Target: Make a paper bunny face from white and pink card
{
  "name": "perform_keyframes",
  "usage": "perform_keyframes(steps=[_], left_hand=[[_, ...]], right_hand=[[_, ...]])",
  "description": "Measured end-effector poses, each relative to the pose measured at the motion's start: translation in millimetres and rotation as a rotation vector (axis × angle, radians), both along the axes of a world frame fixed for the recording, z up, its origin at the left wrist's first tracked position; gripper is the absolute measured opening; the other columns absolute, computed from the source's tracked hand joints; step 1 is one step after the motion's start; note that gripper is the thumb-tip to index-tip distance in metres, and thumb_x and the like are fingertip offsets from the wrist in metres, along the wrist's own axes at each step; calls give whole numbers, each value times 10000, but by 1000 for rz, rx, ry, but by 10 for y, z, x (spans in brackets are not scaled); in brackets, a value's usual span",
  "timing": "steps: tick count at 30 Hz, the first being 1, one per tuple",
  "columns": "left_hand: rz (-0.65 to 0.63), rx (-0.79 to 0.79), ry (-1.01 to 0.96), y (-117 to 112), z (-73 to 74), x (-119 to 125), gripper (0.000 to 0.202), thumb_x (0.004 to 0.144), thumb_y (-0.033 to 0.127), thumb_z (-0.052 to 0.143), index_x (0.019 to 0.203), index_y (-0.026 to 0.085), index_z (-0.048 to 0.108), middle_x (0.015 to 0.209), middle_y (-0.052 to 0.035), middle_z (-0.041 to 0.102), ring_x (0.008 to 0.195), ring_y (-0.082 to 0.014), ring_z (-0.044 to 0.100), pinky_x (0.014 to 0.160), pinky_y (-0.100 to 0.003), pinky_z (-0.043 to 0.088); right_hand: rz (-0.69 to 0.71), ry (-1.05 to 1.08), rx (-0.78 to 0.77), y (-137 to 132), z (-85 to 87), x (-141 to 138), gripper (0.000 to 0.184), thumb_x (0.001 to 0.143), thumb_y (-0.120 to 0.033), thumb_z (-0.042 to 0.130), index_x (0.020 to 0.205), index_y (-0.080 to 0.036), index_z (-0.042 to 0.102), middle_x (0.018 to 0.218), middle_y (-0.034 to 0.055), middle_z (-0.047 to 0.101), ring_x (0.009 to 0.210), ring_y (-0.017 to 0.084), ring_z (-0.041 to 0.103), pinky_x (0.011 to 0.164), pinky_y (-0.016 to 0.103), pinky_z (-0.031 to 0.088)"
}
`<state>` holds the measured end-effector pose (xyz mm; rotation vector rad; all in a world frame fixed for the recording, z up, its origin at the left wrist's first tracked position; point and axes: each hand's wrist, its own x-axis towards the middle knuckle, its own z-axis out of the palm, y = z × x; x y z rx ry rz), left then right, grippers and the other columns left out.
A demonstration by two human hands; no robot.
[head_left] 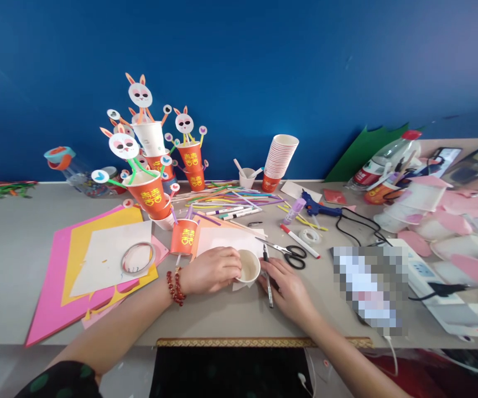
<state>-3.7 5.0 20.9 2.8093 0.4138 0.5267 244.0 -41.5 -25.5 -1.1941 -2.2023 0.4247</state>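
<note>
My left hand [216,269] is closed round the side of a paper cup [249,266], whose pale open mouth faces up toward me. A bead bracelet circles that wrist. To the right of the cup, my right hand [285,284] has its fingers curled round a black-and-clear pen [269,284]. The fingertips come close to the cup's rim; I cannot tell if they touch it. White paper [222,239] lies just behind the cup. Black-handled scissors [295,256] rest beyond my right hand. An orange paper cup with gold characters [184,237] stands behind my left hand.
Rabbit-faced cup figures [145,190] stand at the back left, above coloured sheets [52,276] and a tape roll [138,258]. Stacked cups [280,160], straws and markers lie behind. A blue glue gun [320,208], a pixelated patch and a power strip [425,276] are right.
</note>
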Motion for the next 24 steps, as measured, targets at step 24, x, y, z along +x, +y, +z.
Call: perform_keyframes(steps=[24], left_hand=[[17, -24, -32, -25, -27, 22, 84, 924, 167, 502, 927, 167, 586, 953, -82, 676, 1022, -232, 532, 920, -373, 462]], right_hand=[[-16, -50, 91, -134, 101, 79, 352, 975, -179, 444, 1312, -215, 538, 1089, 109, 700, 1062, 264, 633, 880, 405, 562]])
